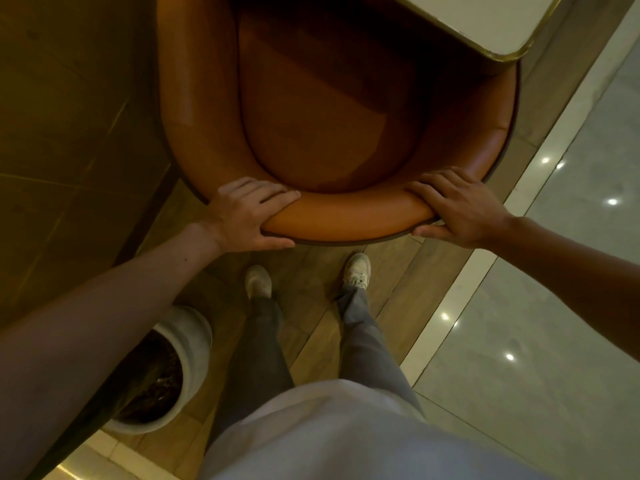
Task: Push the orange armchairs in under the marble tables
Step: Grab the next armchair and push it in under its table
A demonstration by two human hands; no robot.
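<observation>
An orange leather armchair [332, 109] with a curved padded back fills the upper middle of the head view, seen from above. My left hand [247, 216] grips the left part of the backrest rim, fingers over the top, thumb under. My right hand [457, 206] grips the right part of the same rim. A pale marble table [485, 19] with a brass edge band overlaps the front of the seat at the top right. The chair's legs are hidden.
A dark wood-panelled wall [69, 116] runs close along the chair's left side. A white planter pot [166, 368] with dark filling stands on the floor by my left leg. Glossy light tiles [554, 306] lie to the right, and wood flooring is under my feet.
</observation>
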